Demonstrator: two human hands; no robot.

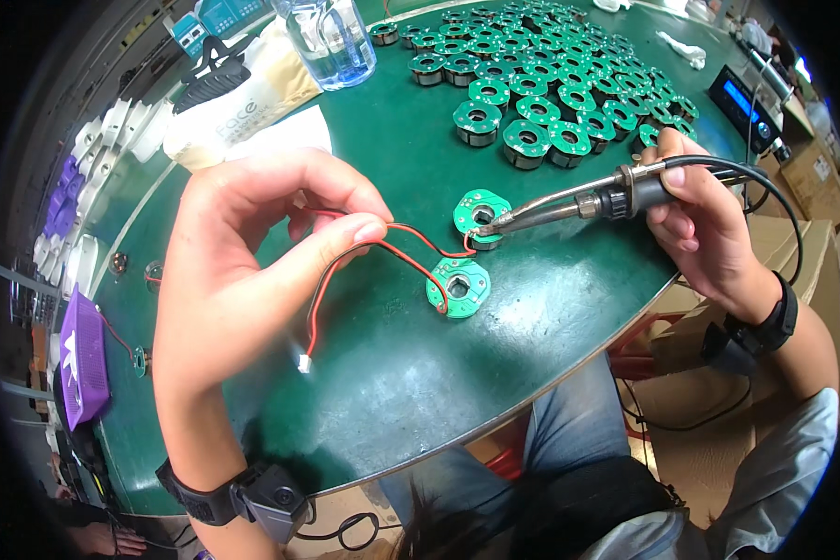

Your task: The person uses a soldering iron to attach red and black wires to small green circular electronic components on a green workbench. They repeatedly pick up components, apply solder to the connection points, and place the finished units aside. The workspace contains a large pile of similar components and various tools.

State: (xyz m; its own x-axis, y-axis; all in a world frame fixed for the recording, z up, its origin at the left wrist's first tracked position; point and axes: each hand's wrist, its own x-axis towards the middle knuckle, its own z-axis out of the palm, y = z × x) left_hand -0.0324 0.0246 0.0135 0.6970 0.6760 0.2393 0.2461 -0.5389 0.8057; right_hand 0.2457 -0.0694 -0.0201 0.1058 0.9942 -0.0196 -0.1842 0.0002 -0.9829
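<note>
My left hand (280, 233) pinches red and black wires (411, 259) between thumb and forefinger. A small white connector (304, 363) dangles from the wires below that hand. My right hand (700, 210) grips a soldering iron (616, 198) with a thin metal feed tube along it. Its tip touches, or nearly touches, the left part of a green ring-shaped circuit board (484, 207), where a wire end meets the board. Just nearer to me lies a second ring-shaped board (465, 289), with a red wire joined at its lower left edge.
Many similar boards on round motor cores (541, 70) fill the far table. Behind my left hand are a tissue pack (252, 98) and a clear water bottle (327, 42). A purple basket (86, 359) stands at left, a soldering controller (745, 105) at far right. The iron's black cable (798, 210) loops beside my right hand.
</note>
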